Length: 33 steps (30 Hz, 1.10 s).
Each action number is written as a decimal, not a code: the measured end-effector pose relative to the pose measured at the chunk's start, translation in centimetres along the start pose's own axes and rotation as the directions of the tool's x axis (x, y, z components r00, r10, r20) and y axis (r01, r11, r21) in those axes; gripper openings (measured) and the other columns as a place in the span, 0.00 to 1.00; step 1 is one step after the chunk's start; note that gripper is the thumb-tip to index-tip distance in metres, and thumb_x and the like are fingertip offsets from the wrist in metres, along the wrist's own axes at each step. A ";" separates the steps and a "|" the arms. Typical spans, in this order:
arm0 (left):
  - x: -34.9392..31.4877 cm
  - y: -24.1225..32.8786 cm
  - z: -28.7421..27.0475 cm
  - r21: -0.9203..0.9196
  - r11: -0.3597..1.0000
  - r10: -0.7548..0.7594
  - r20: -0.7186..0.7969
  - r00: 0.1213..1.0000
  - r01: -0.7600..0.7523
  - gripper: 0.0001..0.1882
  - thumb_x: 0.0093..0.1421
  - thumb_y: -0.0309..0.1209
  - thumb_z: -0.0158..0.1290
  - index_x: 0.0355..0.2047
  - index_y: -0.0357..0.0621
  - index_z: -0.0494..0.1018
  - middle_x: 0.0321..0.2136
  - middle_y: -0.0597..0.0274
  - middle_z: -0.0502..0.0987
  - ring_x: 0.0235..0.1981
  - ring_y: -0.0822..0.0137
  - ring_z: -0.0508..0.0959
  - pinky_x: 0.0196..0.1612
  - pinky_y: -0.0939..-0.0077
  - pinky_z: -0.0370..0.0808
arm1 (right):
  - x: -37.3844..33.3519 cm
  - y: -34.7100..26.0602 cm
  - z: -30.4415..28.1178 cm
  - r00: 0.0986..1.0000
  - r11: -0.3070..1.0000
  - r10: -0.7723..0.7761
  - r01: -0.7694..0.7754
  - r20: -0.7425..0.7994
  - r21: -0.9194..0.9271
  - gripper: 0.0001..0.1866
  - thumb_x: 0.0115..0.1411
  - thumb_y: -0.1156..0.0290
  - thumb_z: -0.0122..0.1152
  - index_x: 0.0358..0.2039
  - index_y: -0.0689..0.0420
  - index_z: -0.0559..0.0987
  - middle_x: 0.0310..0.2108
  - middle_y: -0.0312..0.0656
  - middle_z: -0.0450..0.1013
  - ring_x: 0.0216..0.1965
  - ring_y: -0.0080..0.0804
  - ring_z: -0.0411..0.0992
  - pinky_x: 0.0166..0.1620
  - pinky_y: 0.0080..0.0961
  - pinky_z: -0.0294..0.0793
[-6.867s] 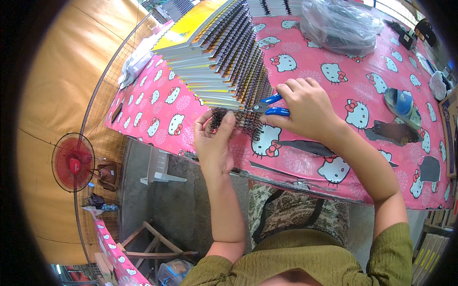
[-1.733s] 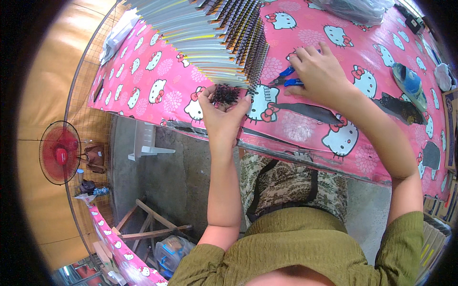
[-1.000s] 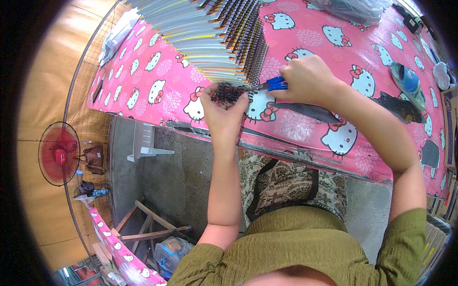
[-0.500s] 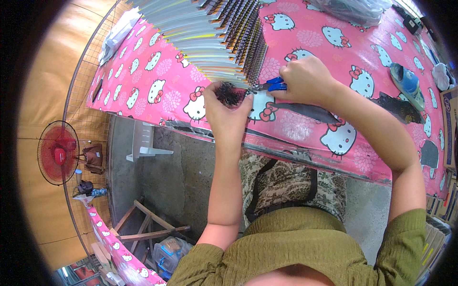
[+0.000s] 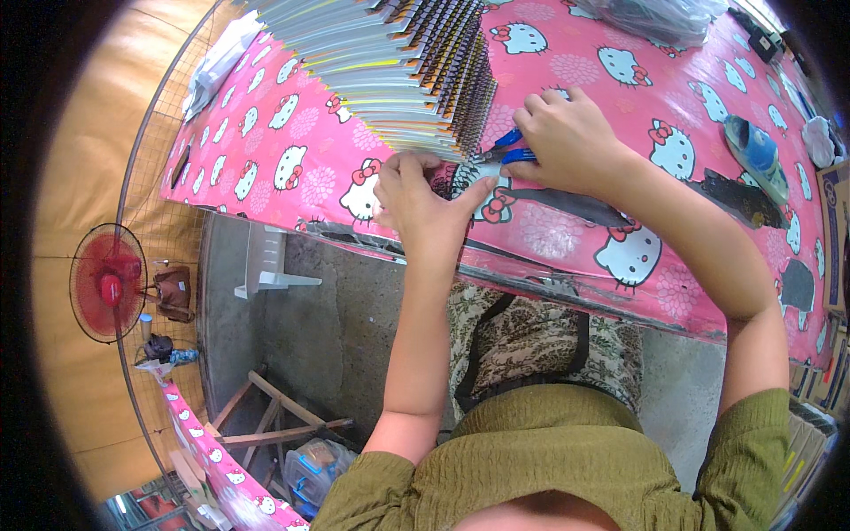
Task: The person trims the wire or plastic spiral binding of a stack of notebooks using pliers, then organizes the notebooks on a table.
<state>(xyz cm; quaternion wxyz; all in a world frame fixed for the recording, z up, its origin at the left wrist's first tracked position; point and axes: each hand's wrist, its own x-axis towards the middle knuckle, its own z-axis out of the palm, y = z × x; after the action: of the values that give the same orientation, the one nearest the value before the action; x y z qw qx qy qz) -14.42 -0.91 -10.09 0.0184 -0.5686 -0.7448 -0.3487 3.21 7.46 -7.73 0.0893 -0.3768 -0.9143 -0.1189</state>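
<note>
Currently looks like coil-end work: right hand (image 5: pixel 571 142) holds blue-handled pliers (image 5: pixel 518 157), tips at the near end of the spiral-bound book stack (image 5: pixel 390 84). Left hand (image 5: pixel 425 202) spreads thumb wide by dark coils (image 5: pixel 441 182); grip unclear. Next move calls for steady coils, thumb clear.

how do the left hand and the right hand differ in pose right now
The left hand spreads its thumb away from its fingers beside dark coils, while the right hand curls around blue-handled pliers. The left hand's forearm runs nearly straight up the picture; the right hand's slants in from the right. Both are bare, near the lower end of the stack of spiral-bound books.
</note>
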 end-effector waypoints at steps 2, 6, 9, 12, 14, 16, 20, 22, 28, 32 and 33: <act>0.0 -0.2 0.4 -0.003 1.000 -0.013 0.039 0.999 0.014 0.26 0.35 0.42 0.70 0.34 0.45 0.75 0.37 0.55 0.71 0.42 0.57 0.71 0.47 0.61 0.67 | 0.0 -0.1 0.1 1.000 1.000 -0.003 0.003 -0.009 -0.011 0.31 0.45 0.41 0.63 0.32 0.60 0.79 0.33 0.44 0.75 0.38 0.39 0.75 0.43 0.38 0.70; 0.0 -1.4 0.7 -0.146 0.989 -0.014 0.080 0.997 0.026 0.20 0.36 0.40 0.70 0.29 0.46 0.78 0.38 0.57 0.71 0.41 0.59 0.72 0.46 0.62 0.70 | 0.1 0.0 0.2 1.000 1.000 -0.007 0.007 -0.016 -0.007 0.31 0.45 0.41 0.63 0.32 0.60 0.79 0.33 0.44 0.75 0.39 0.39 0.75 0.44 0.38 0.70; -0.2 -1.5 0.6 -0.176 0.984 0.026 0.075 0.997 -0.012 0.16 0.38 0.37 0.69 0.29 0.48 0.80 0.39 0.57 0.71 0.43 0.59 0.72 0.46 0.65 0.71 | 0.1 -0.1 0.4 1.000 1.000 -0.002 0.001 -0.016 -0.012 0.31 0.45 0.41 0.64 0.33 0.60 0.79 0.33 0.44 0.75 0.39 0.40 0.75 0.44 0.38 0.70; -0.3 -1.6 0.6 -0.162 0.984 0.087 0.070 0.994 -0.074 0.14 0.39 0.33 0.68 0.30 0.51 0.82 0.41 0.57 0.70 0.44 0.59 0.72 0.47 0.66 0.71 | 0.1 0.1 0.2 1.000 1.000 0.003 -0.003 0.014 0.021 0.32 0.46 0.40 0.63 0.33 0.61 0.79 0.33 0.44 0.75 0.40 0.41 0.74 0.45 0.39 0.70; -0.6 -2.0 0.6 -0.207 0.976 0.084 0.100 0.991 -0.062 0.12 0.41 0.32 0.67 0.29 0.54 0.82 0.44 0.57 0.69 0.48 0.58 0.69 0.50 0.61 0.65 | 0.1 0.2 0.0 1.000 0.999 0.011 -0.012 0.028 0.038 0.32 0.46 0.40 0.63 0.33 0.61 0.79 0.34 0.45 0.75 0.40 0.41 0.74 0.45 0.40 0.70; -0.8 -2.1 0.5 -0.299 0.954 0.044 0.167 0.985 0.008 0.10 0.43 0.31 0.65 0.29 0.56 0.82 0.49 0.57 0.67 0.53 0.55 0.63 0.56 0.50 0.54 | 0.1 0.2 -0.2 0.999 0.999 0.016 -0.018 0.052 0.048 0.33 0.46 0.40 0.63 0.34 0.62 0.79 0.34 0.45 0.75 0.41 0.41 0.74 0.45 0.40 0.70; -0.7 -2.2 0.5 -0.217 0.972 0.114 0.105 0.988 -0.089 0.13 0.40 0.30 0.68 0.30 0.54 0.82 0.45 0.52 0.69 0.49 0.54 0.69 0.52 0.62 0.68 | 0.2 -0.1 -0.2 0.996 0.998 0.021 -0.026 0.083 0.055 0.33 0.46 0.40 0.63 0.33 0.62 0.79 0.35 0.46 0.76 0.41 0.41 0.74 0.45 0.40 0.71; -0.8 -1.9 0.0 -0.218 0.973 0.099 0.130 0.987 -0.069 0.13 0.40 0.29 0.67 0.30 0.54 0.82 0.46 0.51 0.68 0.50 0.53 0.69 0.53 0.62 0.67 | 0.3 -0.2 -0.2 0.996 0.998 0.025 -0.030 0.082 0.058 0.32 0.46 0.40 0.63 0.33 0.62 0.79 0.34 0.46 0.76 0.41 0.41 0.75 0.44 0.39 0.71; -0.9 -2.0 0.1 -0.298 0.954 0.082 0.143 0.986 -0.036 0.09 0.43 0.29 0.65 0.27 0.57 0.81 0.50 0.54 0.66 0.52 0.53 0.64 0.55 0.56 0.58 | 0.6 -0.3 0.4 1.000 0.994 0.009 -0.011 0.020 0.109 0.29 0.45 0.42 0.64 0.24 0.62 0.80 0.26 0.47 0.76 0.31 0.43 0.77 0.36 0.37 0.75; -0.7 -2.1 -0.1 -0.202 0.978 0.089 0.168 0.982 -0.054 0.22 0.39 0.33 0.67 0.39 0.55 0.77 0.53 0.51 0.63 0.54 0.51 0.62 0.56 0.54 0.56 | 0.9 -0.4 -0.8 0.991 0.982 0.004 -0.029 0.131 0.186 0.27 0.46 0.43 0.63 0.18 0.60 0.80 0.18 0.48 0.75 0.24 0.45 0.77 0.29 0.36 0.76; -0.4 -1.8 -0.4 -0.139 0.990 0.062 0.183 0.981 -0.037 0.30 0.38 0.35 0.68 0.45 0.54 0.74 0.54 0.50 0.62 0.55 0.50 0.61 0.57 0.52 0.55 | 0.9 -0.3 -1.3 0.988 0.979 0.000 -0.031 0.156 0.200 0.27 0.46 0.44 0.63 0.16 0.60 0.80 0.17 0.48 0.74 0.22 0.45 0.77 0.28 0.36 0.77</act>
<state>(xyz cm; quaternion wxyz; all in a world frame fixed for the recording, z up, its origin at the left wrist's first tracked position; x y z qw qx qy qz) -15.98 -1.64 -10.81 -0.0817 -0.6172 -0.7035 -0.3428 2.45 7.47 -6.35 0.0566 -0.3811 -0.9228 0.0047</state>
